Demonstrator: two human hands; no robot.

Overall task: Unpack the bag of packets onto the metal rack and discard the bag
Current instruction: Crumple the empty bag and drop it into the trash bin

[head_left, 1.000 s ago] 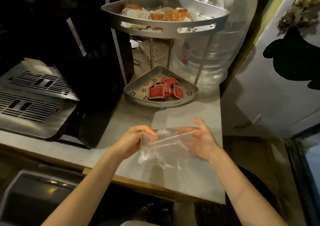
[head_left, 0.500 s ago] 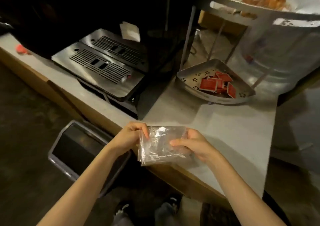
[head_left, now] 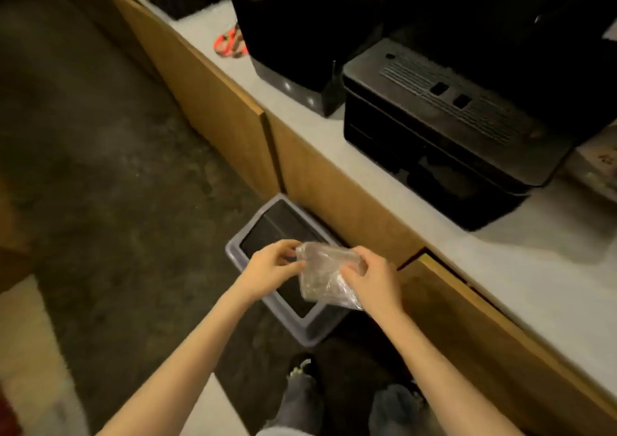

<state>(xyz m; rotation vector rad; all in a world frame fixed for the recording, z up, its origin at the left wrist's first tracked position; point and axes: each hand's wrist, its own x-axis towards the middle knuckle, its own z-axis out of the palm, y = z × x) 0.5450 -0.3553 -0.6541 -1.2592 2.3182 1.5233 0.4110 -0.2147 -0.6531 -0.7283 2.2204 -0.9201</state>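
Observation:
A crumpled clear plastic bag point(head_left: 320, 273) hangs between both my hands, directly above the open grey bin point(head_left: 263, 223) on the floor. My left hand point(head_left: 272, 267) pinches the bag's left edge. Its right side is gripped by my right hand point(head_left: 372, 277). The bag looks empty. The metal rack and the packets are out of view.
A grey counter point(head_left: 521, 268) with wooden fronts runs diagonally on the right. On it stand a black machine with a slotted drip tray point(head_left: 444, 101) and a taller black appliance point(head_left: 300, 28). A red object point(head_left: 230, 45) lies on the counter. My feet point(head_left: 300, 369) are below the bin.
My view has swung left and down, away from the rack. Both hands carried the bag off the counter edge to above the bin and crumpled it smaller.

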